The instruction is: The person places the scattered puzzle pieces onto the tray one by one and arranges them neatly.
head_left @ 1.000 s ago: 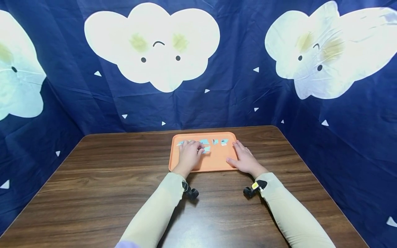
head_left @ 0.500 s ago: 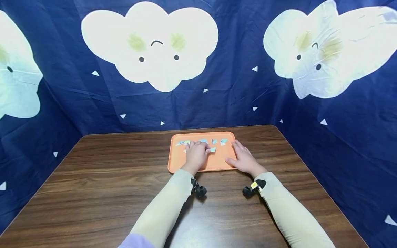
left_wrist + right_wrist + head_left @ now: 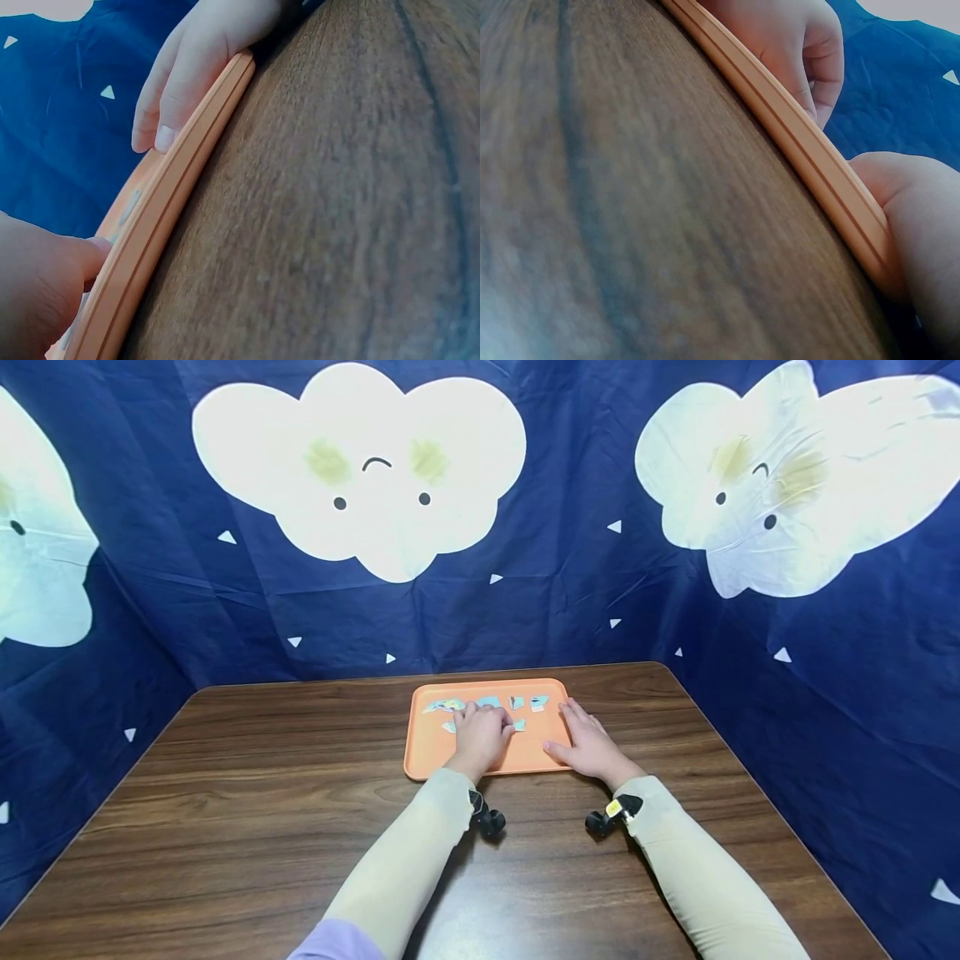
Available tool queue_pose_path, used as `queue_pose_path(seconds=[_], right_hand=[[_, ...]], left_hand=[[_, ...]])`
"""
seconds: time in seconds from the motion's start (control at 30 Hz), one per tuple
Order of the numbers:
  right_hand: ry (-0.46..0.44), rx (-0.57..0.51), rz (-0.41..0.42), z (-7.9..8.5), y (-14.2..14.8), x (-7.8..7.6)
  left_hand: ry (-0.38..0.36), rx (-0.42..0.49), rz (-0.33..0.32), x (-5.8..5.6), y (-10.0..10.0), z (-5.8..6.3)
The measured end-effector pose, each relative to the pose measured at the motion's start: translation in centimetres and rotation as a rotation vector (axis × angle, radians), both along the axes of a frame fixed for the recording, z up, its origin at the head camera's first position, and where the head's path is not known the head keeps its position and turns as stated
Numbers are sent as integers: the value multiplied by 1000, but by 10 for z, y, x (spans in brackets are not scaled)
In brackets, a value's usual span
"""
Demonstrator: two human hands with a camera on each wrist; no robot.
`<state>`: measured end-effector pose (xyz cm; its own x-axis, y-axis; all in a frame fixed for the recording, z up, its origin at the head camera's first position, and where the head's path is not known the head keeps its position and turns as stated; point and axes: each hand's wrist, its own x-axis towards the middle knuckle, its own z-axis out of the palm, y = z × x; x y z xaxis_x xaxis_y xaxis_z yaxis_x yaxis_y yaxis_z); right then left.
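My left hand [image 3: 480,737] is over the middle of the orange tray [image 3: 429,756], fingers curled. At its fingertips it pinches a small light-blue puzzle piece [image 3: 519,726], partly hidden by the hand. The thumb's tip meets the tray floor area in the left wrist view, though the piece is barely visible there. My right hand [image 3: 592,745] rests on the tray's right rim with its fingers extended and thumb spread inward. Along the tray's far side lie a joined or overlapping patch of pieces [image 3: 444,705] and separate pieces [image 3: 538,702], [image 3: 516,702].
Another small piece [image 3: 449,727] lies left of my left hand. Further back, a light-blue piece [image 3: 489,702] shows just beyond the knuckles. The tray sits on a brown wooden table [image 3: 262,793], with a dark blue cloud-printed curtain [image 3: 420,618] behind it.
My left hand has slid rightward across the tray along with the puzzle piece, uncovering pieces on the left. My right hand has stayed on the rim.
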<state>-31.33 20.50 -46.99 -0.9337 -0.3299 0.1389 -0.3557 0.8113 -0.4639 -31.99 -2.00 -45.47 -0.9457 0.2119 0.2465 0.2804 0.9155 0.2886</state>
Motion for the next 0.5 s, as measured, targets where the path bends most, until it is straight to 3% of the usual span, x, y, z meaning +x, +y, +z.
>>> queue_pose_path(seconds=[0.5], right_hand=[[1, -1, -3, 1, -2, 0]], left_hand=[[30, -19, 22, 1, 2, 0]])
